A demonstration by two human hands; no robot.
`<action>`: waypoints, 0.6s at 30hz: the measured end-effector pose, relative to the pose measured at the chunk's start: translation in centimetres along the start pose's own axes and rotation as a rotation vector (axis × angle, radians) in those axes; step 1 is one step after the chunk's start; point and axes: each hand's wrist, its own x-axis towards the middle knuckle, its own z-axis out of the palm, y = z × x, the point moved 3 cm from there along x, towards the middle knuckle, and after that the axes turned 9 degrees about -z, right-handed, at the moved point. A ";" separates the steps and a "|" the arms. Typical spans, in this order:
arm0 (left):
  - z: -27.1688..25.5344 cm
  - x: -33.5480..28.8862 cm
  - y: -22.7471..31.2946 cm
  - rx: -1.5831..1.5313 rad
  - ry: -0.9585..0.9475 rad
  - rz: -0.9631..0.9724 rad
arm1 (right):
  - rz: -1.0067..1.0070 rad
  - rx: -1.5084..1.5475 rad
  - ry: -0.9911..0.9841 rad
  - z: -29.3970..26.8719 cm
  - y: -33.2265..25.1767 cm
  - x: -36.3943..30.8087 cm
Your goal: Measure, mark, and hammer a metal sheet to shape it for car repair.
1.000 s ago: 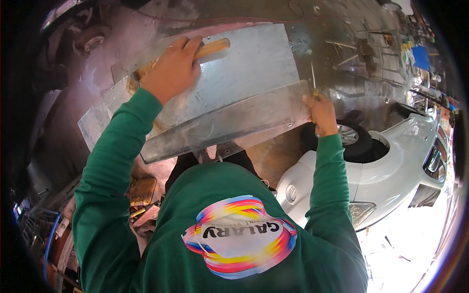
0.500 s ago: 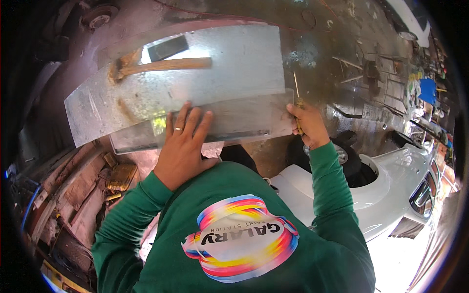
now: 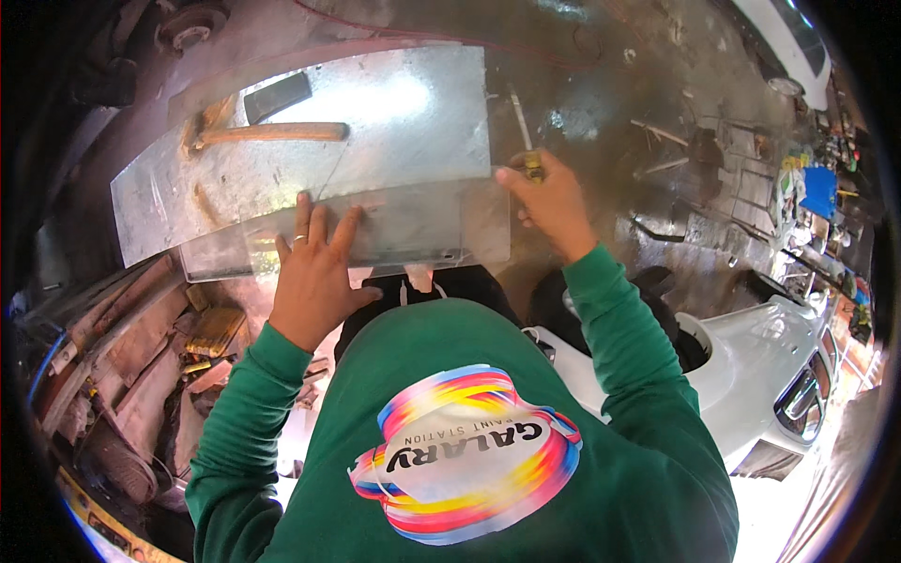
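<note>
My left hand (image 3: 317, 277) lies with fingers spread across a flat grey panel (image 3: 404, 225), its fingertips reaching the lower edge of a shiny metal sheet (image 3: 422, 141). A ring is on one finger. My right hand (image 3: 556, 205) is closed around a screwdriver (image 3: 533, 167) with a yellowish handle; its blade points away from me. The thumb side of that hand is beside the right end of the sheet and panel. On the sheet rest a hammer (image 3: 277, 132) with a wooden handle and a dark rectangular block (image 3: 277, 97).
To the right stand a white car body (image 3: 741, 352) and a dark tyre (image 3: 648, 300). Worn panels and scrap (image 3: 141, 394) are piled at the lower left. A blue item (image 3: 819, 192) sits among clutter at the far right. A thin hose (image 3: 375, 30) crosses the floor beyond the sheet.
The sheet, panel and both hands appear farther left in view. My right hand has moved up along the panel's end, and the screwdriver tilts more to the left. Its grip stays closed.
</note>
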 end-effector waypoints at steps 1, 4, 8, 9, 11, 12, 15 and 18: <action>0.7 0.3 0.7 -0.012 0.010 -0.009 | -0.144 -0.128 -0.024 0.4 0.5 1.3; 2.5 1.5 2.8 -0.011 0.254 -0.223 | -0.249 -0.264 -0.157 1.2 0.7 3.1; 2.8 3.0 5.1 -0.135 0.255 -0.519 | 0.004 -0.104 -0.373 1.8 -1.5 3.6; 3.0 3.3 5.5 -0.148 0.284 -0.577 | -0.015 -0.131 -0.414 1.8 -1.6 3.6; 3.8 4.3 6.6 -0.182 0.330 -0.698 | -0.074 -0.124 -0.465 1.6 -1.7 4.4; 4.3 4.5 7.3 -0.158 0.427 -0.737 | -0.083 -0.135 -0.498 1.4 -1.7 4.5; 4.8 5.2 7.8 -0.154 0.486 -0.908 | -0.289 -0.304 -0.562 0.3 -2.2 5.4; 6.2 5.3 7.7 -0.214 0.517 -0.994 | -0.604 -0.437 -0.468 -1.4 -2.3 7.7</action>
